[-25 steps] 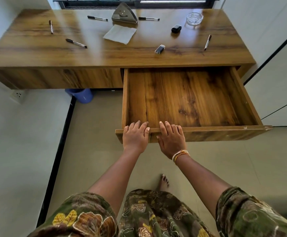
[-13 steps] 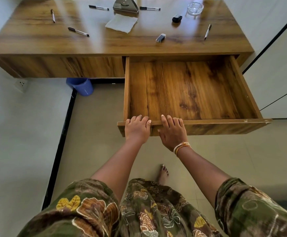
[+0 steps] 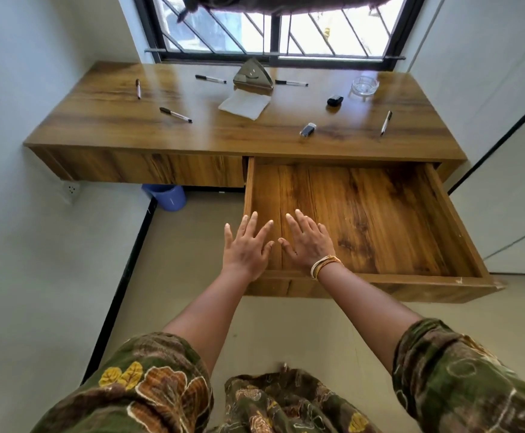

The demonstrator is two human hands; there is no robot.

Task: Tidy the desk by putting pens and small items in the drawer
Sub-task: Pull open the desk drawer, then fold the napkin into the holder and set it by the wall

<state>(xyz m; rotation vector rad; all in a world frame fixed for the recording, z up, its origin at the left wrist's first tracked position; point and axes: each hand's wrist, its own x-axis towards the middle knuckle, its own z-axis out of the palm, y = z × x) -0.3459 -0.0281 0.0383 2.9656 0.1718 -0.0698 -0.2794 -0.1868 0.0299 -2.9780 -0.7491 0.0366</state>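
Observation:
The wooden drawer (image 3: 461,223) stands pulled out at the desk's right half, with nothing inside. My left hand (image 3: 247,245) and my right hand (image 3: 309,242) hover over its front left corner, fingers spread, holding nothing. On the desk top (image 3: 114,120) lie several pens: one at the left (image 3: 138,88), one nearer me (image 3: 175,115), two by the window (image 3: 210,79) (image 3: 291,83), one at the right (image 3: 386,122). A small black item (image 3: 335,100) and a black and silver item (image 3: 307,129) lie right of centre.
A metal napkin holder (image 3: 252,75), a white napkin (image 3: 245,104) and a glass ashtray (image 3: 364,86) sit on the desk. A blue bin (image 3: 165,196) stands under it. White walls close both sides; a barred window (image 3: 273,26) is behind.
Both hands let go of the drawer's front edge and lifted forward over the drawer with fingers spread. The view tilted up, bringing the window into sight.

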